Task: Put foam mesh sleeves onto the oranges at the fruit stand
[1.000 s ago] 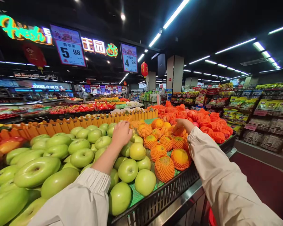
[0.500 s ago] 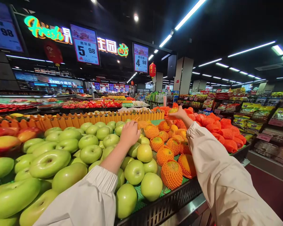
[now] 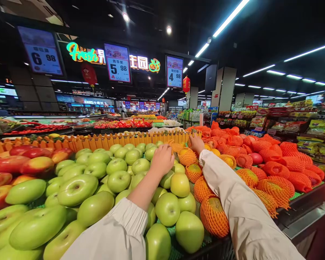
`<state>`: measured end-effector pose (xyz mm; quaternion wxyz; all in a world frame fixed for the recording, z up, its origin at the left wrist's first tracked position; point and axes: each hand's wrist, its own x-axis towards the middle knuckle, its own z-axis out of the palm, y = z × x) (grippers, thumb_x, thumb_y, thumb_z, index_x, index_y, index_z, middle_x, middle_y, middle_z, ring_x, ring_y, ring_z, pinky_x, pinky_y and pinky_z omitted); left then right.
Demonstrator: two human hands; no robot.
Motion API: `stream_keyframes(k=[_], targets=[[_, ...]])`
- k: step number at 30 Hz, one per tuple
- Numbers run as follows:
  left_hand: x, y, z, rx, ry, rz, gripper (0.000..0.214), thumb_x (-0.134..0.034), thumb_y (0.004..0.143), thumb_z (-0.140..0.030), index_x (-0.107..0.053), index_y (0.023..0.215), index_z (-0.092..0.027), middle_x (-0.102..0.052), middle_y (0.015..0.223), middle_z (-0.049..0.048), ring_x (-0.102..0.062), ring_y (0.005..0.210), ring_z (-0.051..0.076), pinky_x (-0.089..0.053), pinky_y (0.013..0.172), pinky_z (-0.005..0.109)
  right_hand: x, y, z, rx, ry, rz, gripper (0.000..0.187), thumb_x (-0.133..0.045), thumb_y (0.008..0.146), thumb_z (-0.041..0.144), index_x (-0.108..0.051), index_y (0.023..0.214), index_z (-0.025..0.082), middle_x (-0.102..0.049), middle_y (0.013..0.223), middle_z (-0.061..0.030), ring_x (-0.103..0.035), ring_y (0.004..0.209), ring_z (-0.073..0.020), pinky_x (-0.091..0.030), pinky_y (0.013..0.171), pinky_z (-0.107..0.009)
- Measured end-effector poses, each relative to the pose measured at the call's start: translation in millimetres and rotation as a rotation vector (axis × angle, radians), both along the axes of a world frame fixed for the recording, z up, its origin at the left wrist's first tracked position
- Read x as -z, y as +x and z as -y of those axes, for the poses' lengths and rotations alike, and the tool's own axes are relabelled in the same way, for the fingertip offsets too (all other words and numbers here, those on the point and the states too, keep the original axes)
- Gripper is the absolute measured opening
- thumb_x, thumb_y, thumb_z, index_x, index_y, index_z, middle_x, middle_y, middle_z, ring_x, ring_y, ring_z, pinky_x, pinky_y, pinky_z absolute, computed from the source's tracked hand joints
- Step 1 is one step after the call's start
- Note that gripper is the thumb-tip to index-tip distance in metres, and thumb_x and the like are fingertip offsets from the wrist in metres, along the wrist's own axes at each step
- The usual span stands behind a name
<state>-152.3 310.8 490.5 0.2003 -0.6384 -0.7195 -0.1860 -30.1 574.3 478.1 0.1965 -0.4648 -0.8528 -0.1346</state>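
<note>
At the netted oranges (image 3: pixel 214 216)

Bending the left hand (image 3: pixel 163 159) down with fingers curled, at the far edge of the green apples (image 3: pixel 118 181), just beside the netted oranges. Holding the right hand (image 3: pixel 196 143) out at their back, near the picket fence (image 3: pixel 135 140). Cannot tell whether either hand grips fruit, with fingertips partly hidden. Can see the netted oranges heaped between green apples and red-netted fruit (image 3: pixel 276 169).
</note>
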Motion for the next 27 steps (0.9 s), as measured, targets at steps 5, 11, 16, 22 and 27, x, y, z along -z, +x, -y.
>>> stream_keyframes(k=[5, 11, 16, 22, 27], targets=[[-0.4, 0, 0, 0.016, 0.002, 0.012, 0.048, -0.039, 0.098, -0.018, -0.061, 0.139, -0.003, -0.060, 0.146, 0.0156, -0.051, 0.135, 0.033, -0.042, 0.115, 0.046, 4.2, -10, -5, -0.014, -0.012, 0.068, 0.080, -0.061, 0.094, 0.026, -0.023, 0.162, 0.008, -0.039, 0.156, -0.0292, -0.051, 0.132, -0.0400, -0.051, 0.102, -0.047], [1.1, -1, -1, 0.020, 0.016, 0.018, 0.049, -0.038, 0.097, -0.017, -0.061, 0.139, -0.003, -0.060, 0.145, 0.0163, -0.052, 0.133, 0.034, -0.044, 0.114, 0.047, 11.6, -20, -4, -0.055, -0.062, 0.112, 0.051, -0.037, 0.103, 0.020, -0.042, 0.154, 0.016, -0.049, 0.151, -0.0246, -0.052, 0.133, -0.0355, -0.054, 0.099, -0.046], [1.7, -1, -1, 0.018, 0.021, 0.002, 0.048, -0.039, 0.097, -0.018, -0.063, 0.137, -0.005, -0.061, 0.144, 0.0153, -0.053, 0.132, 0.034, -0.044, 0.114, 0.046, 17.2, -27, -6, 0.007, -0.137, 0.113, 0.062, -0.038, 0.102, 0.020, -0.031, 0.163, 0.016, -0.030, 0.168, -0.0232, -0.041, 0.146, -0.0415, -0.055, 0.098, -0.049], [-0.3, 0, 1, 0.013, -0.010, 0.015, 0.049, -0.040, 0.098, -0.019, -0.061, 0.139, -0.003, -0.060, 0.145, 0.0156, -0.052, 0.133, 0.034, -0.043, 0.115, 0.047, 4.5, -28, 2, 0.063, -0.077, 0.008, 0.072, -0.052, 0.097, 0.023, -0.030, 0.165, 0.014, -0.034, 0.166, -0.0241, -0.039, 0.149, -0.0412, -0.038, 0.119, -0.057], [-1.6, 1, 2, 0.027, -0.027, 0.032, 0.049, -0.039, 0.098, -0.018, -0.060, 0.139, -0.003, -0.059, 0.145, 0.0156, -0.051, 0.134, 0.034, -0.042, 0.116, 0.047, -32.7, 0, -4, 0.257, -0.032, -0.228, 0.052, -0.047, 0.102, 0.028, -0.050, 0.150, 0.009, -0.057, 0.144, -0.0279, -0.054, 0.136, -0.0377, -0.047, 0.109, -0.050]])
